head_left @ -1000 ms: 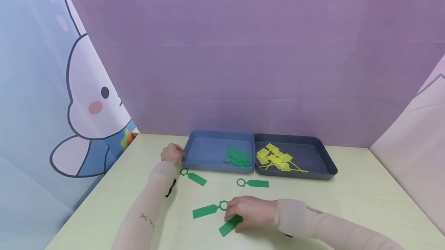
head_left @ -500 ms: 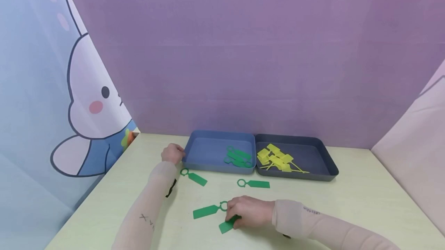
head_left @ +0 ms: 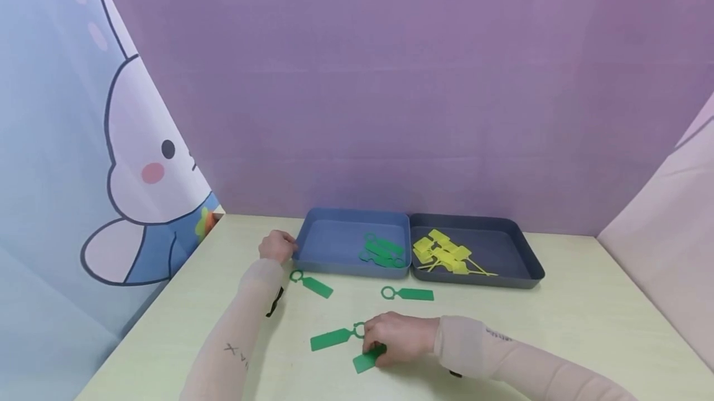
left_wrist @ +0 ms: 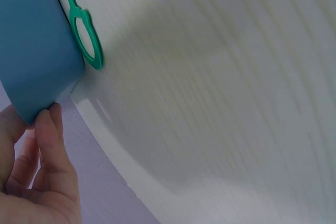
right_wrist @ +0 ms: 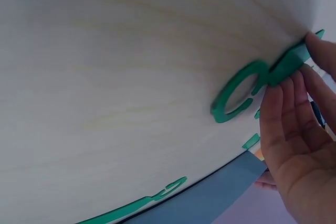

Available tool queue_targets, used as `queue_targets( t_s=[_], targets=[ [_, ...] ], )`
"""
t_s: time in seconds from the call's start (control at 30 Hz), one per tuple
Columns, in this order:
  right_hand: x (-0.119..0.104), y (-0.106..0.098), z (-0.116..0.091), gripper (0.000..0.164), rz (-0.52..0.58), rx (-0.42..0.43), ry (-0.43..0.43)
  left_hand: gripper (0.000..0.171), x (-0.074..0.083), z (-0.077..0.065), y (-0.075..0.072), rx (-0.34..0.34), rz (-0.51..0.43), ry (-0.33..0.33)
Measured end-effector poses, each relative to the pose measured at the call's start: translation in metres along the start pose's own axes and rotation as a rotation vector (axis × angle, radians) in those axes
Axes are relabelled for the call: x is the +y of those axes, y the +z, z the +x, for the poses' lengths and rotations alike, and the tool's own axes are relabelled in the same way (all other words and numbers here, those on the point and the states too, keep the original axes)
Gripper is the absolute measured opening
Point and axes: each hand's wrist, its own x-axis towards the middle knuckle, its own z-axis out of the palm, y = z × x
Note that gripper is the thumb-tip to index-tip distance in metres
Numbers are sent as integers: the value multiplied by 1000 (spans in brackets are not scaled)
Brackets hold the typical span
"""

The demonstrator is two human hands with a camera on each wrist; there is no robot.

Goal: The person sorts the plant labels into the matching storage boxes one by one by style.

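Observation:
My left hand (head_left: 277,246) pinches the rim of the blue tray (head_left: 329,268) at its left side; in the left wrist view, the thumb and fingers (left_wrist: 50,140) meet at the tray's edge (left_wrist: 39,51). Lower on the table, my right hand (head_left: 400,338) pinches a green ring-ended tag (head_left: 367,361) between thumb and fingers. The right wrist view shows its open ring (right_wrist: 228,95) pointing away from the fingertips. Just left of this hand lies another green tag (head_left: 330,339), its ring close to the fingers. Several green tags (head_left: 385,252) lie in the blue tray.
Against the blue tray's right side stands a dark grey tray (head_left: 515,252) holding several yellow tags (head_left: 443,255). Two more green tags lie in front of the trays, one at left (head_left: 317,287) and one at centre (head_left: 415,294). A purple curtain (head_left: 390,110) hangs behind the table.
My right hand has shifted slightly over the green tag, so less of the tag shows and it lies a little flatter in angle. The left hand stays at the blue tray.

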Motion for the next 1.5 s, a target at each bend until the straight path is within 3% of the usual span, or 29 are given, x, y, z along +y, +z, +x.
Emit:
queue_targets(
  t_s=[0.23, 0.4, 0.87, 1.3, 1.5],
  targets=[
    [2, 1, 0, 21, 4, -1, 1, 22, -1, 1, 0, 6, 0, 2],
    [4, -4, -1, 21, -3, 48, 13, 22, -1, 1, 1, 9, 3, 1],
    [25, -51, 6, 22, 77, 183, 210, 23, 1, -3, -1, 9, -11, -7],
    [59, -73, 24, 26, 128, 287, 330, 23, 2, -2, 0, 8, 7, 3],
    [71, -80, 36, 27, 219, 303, 390, 23, 0, 2, 3, 12, 9, 8]
  ],
)
